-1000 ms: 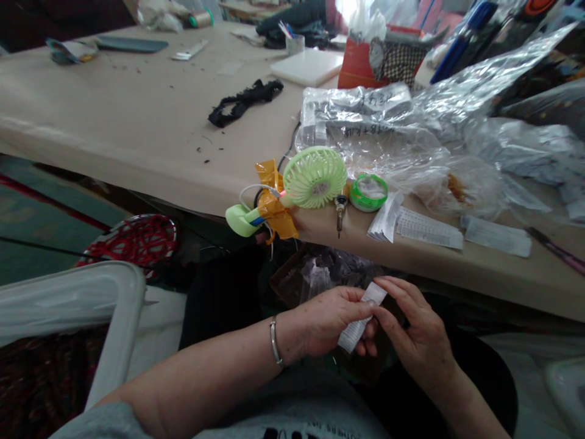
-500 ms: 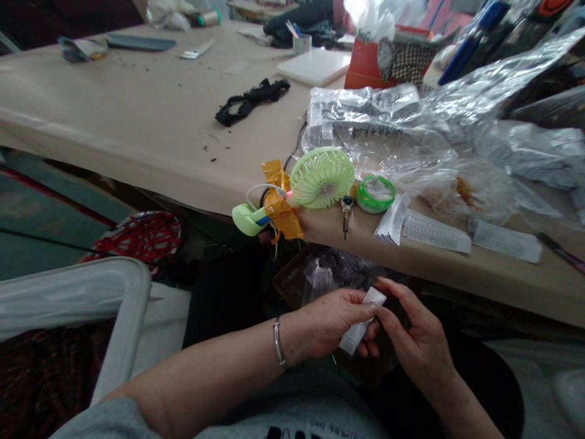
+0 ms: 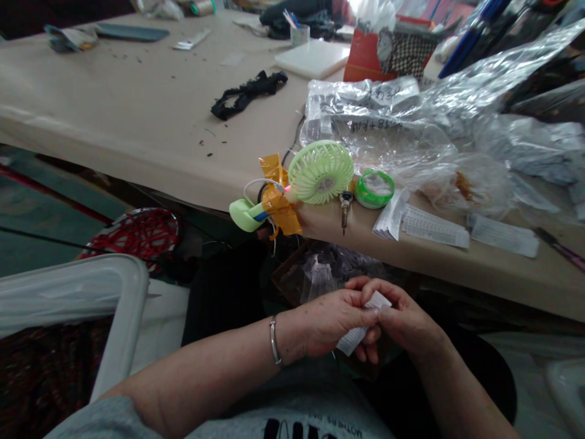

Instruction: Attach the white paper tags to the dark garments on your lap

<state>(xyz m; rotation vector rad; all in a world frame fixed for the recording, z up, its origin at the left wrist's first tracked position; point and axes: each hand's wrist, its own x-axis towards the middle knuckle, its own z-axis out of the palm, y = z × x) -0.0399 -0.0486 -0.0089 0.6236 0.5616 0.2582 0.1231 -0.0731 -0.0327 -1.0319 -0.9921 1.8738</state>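
A small white printed label (image 3: 351, 340) is pinched between both hands over my lap, below the table edge. My left hand (image 3: 336, 323) is closed on its lower part, with the thumb across it. At the label's upper end, the thumb and fingers of my right hand (image 3: 404, 317) are closed too. My fingers cover the label's middle. On the table edge above lie a folded stack of white labels (image 3: 391, 214) and a flat label strip (image 3: 435, 226). A second strip (image 3: 503, 235) lies farther right.
A green fan (image 3: 321, 172) is fixed to the table edge with orange tape (image 3: 281, 210). Beside it a soldering iron tip (image 3: 344, 214) juts over the edge, near a green round tin (image 3: 374, 189). Clear plastic bags (image 3: 379, 137) cover the right side. A white tub (image 3: 132, 305) stands left.
My right hand has moved in to the left, its raised fingers now curled closed around the label's upper end. My left hand has stayed nearly in place.
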